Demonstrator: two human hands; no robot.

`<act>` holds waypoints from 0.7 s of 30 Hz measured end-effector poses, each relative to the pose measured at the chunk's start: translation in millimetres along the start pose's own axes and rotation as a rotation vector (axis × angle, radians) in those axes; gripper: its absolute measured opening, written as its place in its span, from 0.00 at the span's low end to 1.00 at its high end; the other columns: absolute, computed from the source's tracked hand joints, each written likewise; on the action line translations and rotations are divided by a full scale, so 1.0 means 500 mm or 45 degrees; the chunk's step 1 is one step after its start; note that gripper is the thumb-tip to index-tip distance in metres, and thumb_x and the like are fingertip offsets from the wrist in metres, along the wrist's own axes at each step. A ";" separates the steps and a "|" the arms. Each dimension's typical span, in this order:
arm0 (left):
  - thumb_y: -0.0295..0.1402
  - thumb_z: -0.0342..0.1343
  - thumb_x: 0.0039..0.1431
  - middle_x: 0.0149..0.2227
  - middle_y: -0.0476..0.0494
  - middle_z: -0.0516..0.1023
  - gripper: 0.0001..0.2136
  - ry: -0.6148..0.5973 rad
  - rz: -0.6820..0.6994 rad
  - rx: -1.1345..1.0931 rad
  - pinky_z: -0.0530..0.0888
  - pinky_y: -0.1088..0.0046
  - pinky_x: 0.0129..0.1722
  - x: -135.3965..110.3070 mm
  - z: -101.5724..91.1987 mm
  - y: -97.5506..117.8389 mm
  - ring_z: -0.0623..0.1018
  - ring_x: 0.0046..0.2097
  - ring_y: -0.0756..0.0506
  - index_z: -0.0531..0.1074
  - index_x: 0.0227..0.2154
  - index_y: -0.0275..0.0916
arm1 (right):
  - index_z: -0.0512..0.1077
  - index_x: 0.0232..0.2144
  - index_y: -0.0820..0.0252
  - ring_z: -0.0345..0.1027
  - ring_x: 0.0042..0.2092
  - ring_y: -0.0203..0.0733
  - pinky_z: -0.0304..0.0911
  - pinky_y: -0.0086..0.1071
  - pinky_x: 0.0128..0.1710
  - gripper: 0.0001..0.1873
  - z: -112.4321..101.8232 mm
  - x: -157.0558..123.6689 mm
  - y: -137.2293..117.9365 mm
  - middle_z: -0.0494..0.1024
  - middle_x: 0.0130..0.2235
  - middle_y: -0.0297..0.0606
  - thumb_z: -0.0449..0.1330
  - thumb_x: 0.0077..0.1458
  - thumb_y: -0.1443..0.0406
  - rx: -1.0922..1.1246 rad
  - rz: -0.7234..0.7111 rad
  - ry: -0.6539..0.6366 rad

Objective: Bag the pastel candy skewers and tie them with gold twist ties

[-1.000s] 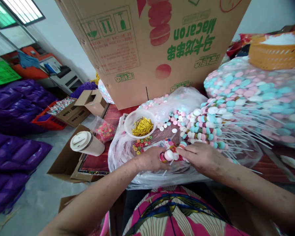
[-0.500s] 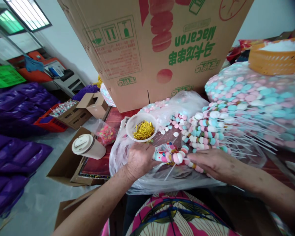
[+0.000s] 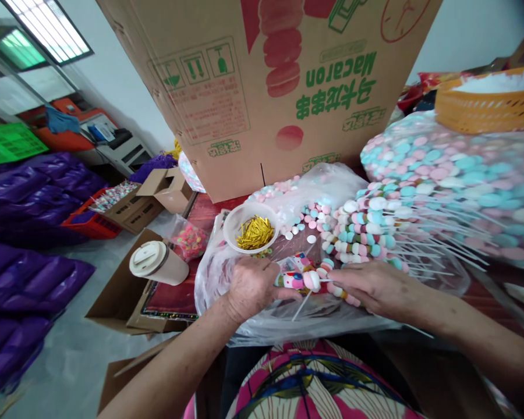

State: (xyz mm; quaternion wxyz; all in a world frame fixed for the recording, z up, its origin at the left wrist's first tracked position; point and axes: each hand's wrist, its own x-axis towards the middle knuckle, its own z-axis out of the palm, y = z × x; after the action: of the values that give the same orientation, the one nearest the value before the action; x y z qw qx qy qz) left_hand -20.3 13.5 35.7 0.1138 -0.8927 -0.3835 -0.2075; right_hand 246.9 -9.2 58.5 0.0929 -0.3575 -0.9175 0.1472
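Observation:
My left hand [image 3: 250, 286] is closed round the end of a candy skewer [image 3: 303, 281], a white stick threaded with pink, white and blue sweets. My right hand [image 3: 367, 284] pinches the skewer's other end, and a second skewer of sweets [image 3: 348, 298] shows under its fingers. Both hands rest on a clear plastic sheet [image 3: 227, 273] spread over the red table. Just beyond them lie a small printed wrapper [image 3: 293, 263] and a pile of finished skewers [image 3: 367, 227] with sticks pointing right.
A white bowl of gold twist ties [image 3: 251, 228] stands by loose ring candies [image 3: 257, 252]. A lidded cup [image 3: 157, 263] sits at the table's left edge. A large Macaron carton [image 3: 271, 87] stands behind, a bag of sweets [image 3: 463, 169] at right, and purple bags [image 3: 30, 192] on the floor.
My left hand moved left along the skewer and closed round its end. My right hand slid right, so the skewer now lies stretched between both hands. The view tilted slightly.

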 end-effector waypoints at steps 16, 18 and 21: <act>0.44 0.66 0.41 0.21 0.56 0.67 0.18 -1.102 -0.757 -1.627 0.64 0.79 0.21 0.020 -0.025 0.015 0.65 0.21 0.54 0.70 0.28 0.37 | 0.72 0.36 0.60 0.66 0.30 0.37 0.55 0.29 0.28 0.14 0.022 0.031 0.016 0.75 0.29 0.36 0.47 0.57 0.71 -0.180 -0.229 0.156; 0.44 0.67 0.37 0.19 0.56 0.66 0.20 -1.259 -0.840 -1.896 0.64 0.79 0.18 0.026 -0.025 0.024 0.64 0.18 0.55 0.68 0.27 0.37 | 0.72 0.37 0.61 0.66 0.29 0.37 0.55 0.29 0.28 0.14 0.027 0.038 0.005 0.75 0.29 0.37 0.48 0.56 0.73 -0.232 -0.334 0.206; 0.45 0.69 0.33 0.17 0.57 0.66 0.25 -1.343 -0.879 -2.025 0.65 0.78 0.15 0.039 -0.016 0.043 0.65 0.16 0.54 0.68 0.32 0.37 | 0.72 0.35 0.62 0.65 0.27 0.36 0.53 0.29 0.26 0.12 0.033 0.055 -0.011 0.75 0.28 0.36 0.50 0.53 0.75 -0.239 -0.390 0.176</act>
State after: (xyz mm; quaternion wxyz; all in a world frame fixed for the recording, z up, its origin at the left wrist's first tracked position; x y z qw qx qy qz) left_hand 5.3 8.5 50.6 -0.7634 -0.5277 -0.3726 -0.0037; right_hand 219.1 2.3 46.6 0.1432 -0.2300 -0.9624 0.0201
